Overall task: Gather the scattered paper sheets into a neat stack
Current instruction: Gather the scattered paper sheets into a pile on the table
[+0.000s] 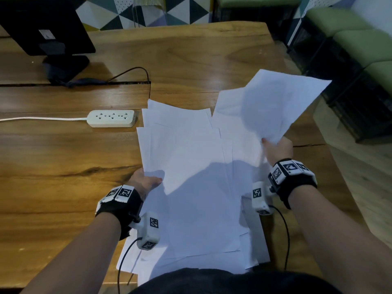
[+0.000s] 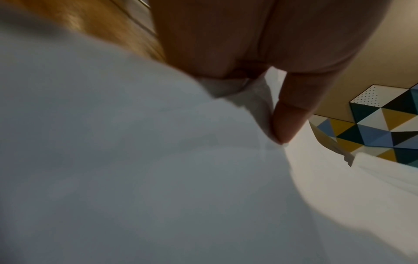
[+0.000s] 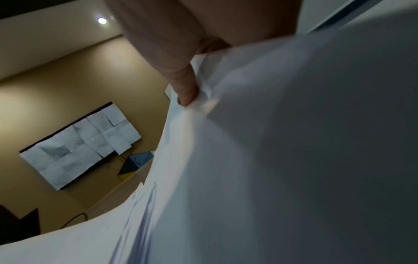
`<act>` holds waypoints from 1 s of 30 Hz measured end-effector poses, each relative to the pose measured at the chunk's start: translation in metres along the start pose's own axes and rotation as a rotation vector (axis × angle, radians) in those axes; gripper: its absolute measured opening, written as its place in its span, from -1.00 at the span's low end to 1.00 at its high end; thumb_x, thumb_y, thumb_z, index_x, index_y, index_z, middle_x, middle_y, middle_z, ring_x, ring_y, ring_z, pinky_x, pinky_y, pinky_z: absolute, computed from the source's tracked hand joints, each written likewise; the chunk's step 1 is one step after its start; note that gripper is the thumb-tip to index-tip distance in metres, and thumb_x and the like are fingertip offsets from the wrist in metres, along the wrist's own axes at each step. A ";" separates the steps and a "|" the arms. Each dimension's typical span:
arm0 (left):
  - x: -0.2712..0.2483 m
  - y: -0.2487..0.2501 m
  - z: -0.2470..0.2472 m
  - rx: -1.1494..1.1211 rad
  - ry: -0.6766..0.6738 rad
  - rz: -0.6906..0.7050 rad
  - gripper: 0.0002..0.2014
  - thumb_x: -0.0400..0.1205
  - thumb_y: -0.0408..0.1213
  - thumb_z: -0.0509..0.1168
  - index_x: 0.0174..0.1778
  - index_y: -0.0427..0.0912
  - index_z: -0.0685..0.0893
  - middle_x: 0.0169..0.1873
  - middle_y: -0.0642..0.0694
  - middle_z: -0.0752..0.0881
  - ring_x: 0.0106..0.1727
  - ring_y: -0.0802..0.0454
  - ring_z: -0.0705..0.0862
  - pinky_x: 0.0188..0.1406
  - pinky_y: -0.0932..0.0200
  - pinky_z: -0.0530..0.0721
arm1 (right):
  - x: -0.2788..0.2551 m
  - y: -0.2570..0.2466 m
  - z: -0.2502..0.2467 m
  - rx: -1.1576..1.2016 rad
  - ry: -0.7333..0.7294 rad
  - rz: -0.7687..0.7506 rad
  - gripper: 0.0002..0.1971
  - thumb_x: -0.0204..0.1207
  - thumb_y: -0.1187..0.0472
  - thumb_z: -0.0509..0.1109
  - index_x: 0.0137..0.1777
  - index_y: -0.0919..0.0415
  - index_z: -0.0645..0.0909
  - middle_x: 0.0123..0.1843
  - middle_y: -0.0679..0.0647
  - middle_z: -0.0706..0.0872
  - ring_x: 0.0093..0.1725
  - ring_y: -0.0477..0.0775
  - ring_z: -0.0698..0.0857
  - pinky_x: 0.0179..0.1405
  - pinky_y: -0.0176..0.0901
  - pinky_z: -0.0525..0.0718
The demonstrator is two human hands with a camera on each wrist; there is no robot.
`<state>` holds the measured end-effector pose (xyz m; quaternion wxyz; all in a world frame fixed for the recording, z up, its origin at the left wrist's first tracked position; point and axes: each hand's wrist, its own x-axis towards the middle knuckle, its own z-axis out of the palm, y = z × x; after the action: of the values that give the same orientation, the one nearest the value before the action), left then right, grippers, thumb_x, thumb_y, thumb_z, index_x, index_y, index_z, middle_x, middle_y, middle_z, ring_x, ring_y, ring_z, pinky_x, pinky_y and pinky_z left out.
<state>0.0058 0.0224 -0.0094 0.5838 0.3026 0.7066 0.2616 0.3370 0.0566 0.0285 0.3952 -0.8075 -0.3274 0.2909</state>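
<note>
Several white paper sheets lie fanned and overlapping on the wooden table, reaching down to its near edge. My left hand pinches the left edge of a bundle of sheets, thumb on top; the left wrist view shows the thumb pressed on the paper. My right hand pinches the lower corner of a lifted sheet, raised and tilted over the table's right side. In the right wrist view a fingertip presses that sheet.
A white power strip with its cord lies left of the papers. A black monitor on a stand sits at the back left, with a black cable beside it. Green seats stand beyond the table's right edge.
</note>
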 end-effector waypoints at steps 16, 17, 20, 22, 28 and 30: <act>-0.006 0.004 0.001 -0.018 -0.007 -0.010 -0.63 0.49 -0.46 0.34 0.23 -0.45 0.60 0.03 -0.39 0.73 -0.01 -0.32 0.70 0.05 -0.11 0.65 | -0.027 -0.053 0.017 0.564 0.072 0.074 -0.66 0.56 0.08 0.28 0.15 0.36 0.54 0.22 0.17 0.65 0.15 0.14 0.64 0.23 -0.06 0.59; -0.006 0.005 0.001 -0.029 -0.008 0.000 -0.59 0.48 -0.31 0.38 0.22 -0.41 0.62 0.05 -0.38 0.74 -0.01 -0.30 0.71 0.07 -0.12 0.66 | -0.037 -0.043 0.021 0.471 0.028 0.044 -0.61 0.57 0.11 0.27 0.27 0.38 0.52 0.28 0.17 0.63 0.19 0.11 0.61 0.24 -0.11 0.54; 0.004 0.004 -0.004 -0.118 0.008 -0.085 -0.08 0.24 0.36 0.33 0.38 -0.26 0.53 0.30 -0.32 0.64 0.20 -0.31 0.65 0.30 -0.18 0.55 | -0.061 -0.006 0.026 0.129 -0.193 -0.028 -0.60 0.58 0.10 0.26 0.27 0.39 0.56 0.19 0.20 0.68 0.23 0.19 0.63 0.13 -0.13 0.49; 0.005 0.004 -0.005 -0.167 -0.017 -0.143 0.02 0.07 0.47 0.33 0.36 -0.15 0.55 0.27 -0.21 0.66 0.27 -0.29 0.63 0.38 -0.23 0.50 | -0.075 0.011 0.027 -0.060 -0.344 -0.013 -0.59 0.56 0.02 0.27 0.16 0.38 0.63 0.09 0.26 0.72 0.16 0.25 0.67 0.08 -0.07 0.53; -0.013 0.007 0.011 -0.134 -0.095 0.071 -0.50 0.33 -0.69 0.42 0.22 -0.49 0.58 0.10 -0.32 0.72 0.19 -0.32 0.67 0.04 -0.07 0.73 | -0.084 0.032 0.033 -0.678 -0.441 -0.162 -0.50 0.38 -0.26 0.29 0.04 0.18 0.56 0.07 0.22 0.63 0.20 0.29 0.59 0.16 0.03 0.53; -0.013 0.007 0.014 -0.166 -0.103 0.097 -0.46 0.34 -0.76 0.36 0.26 -0.46 0.54 0.11 -0.33 0.70 0.20 -0.31 0.66 0.11 -0.09 0.68 | -0.079 0.037 0.027 -0.672 -0.298 -0.136 -0.32 0.24 -0.32 0.37 0.28 0.07 0.44 0.29 0.22 0.49 0.34 0.30 0.44 0.33 0.14 0.42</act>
<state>0.0224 0.0176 0.0015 0.6290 0.3000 0.6362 0.3312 0.2793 -0.0089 -0.0001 0.0744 -0.8174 -0.5114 0.2544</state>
